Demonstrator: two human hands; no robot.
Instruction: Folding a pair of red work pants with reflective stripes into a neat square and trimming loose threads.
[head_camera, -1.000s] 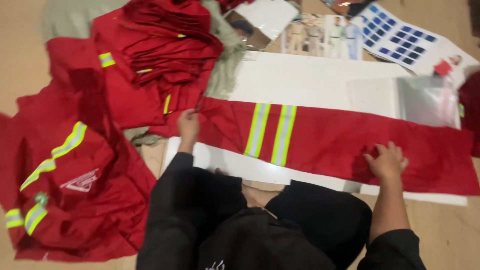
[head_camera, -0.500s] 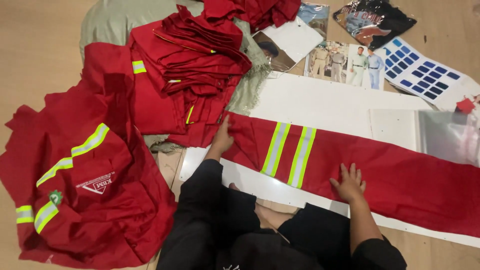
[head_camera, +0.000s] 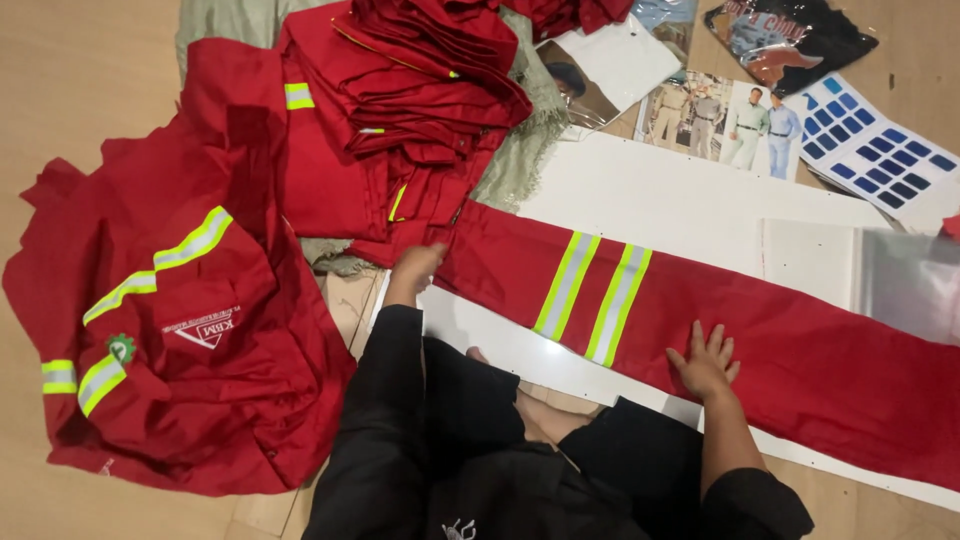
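- The red trouser leg (head_camera: 700, 330) lies flat across the white board (head_camera: 680, 195) on the floor; uneven pressure may wrinkle it or skew its reflective stripes (head_camera: 590, 290).
- The right hand (head_camera: 706, 360), fingers spread, presses the leg's lower edge.
- The left hand (head_camera: 415, 268) grips the leg's end; how far it closes cannot be told.

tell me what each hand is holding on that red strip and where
Neither hand grips anything. The left hand presses on the end of the red trouser leg, and the right hand lies flat on its lower edge past the reflective stripes.
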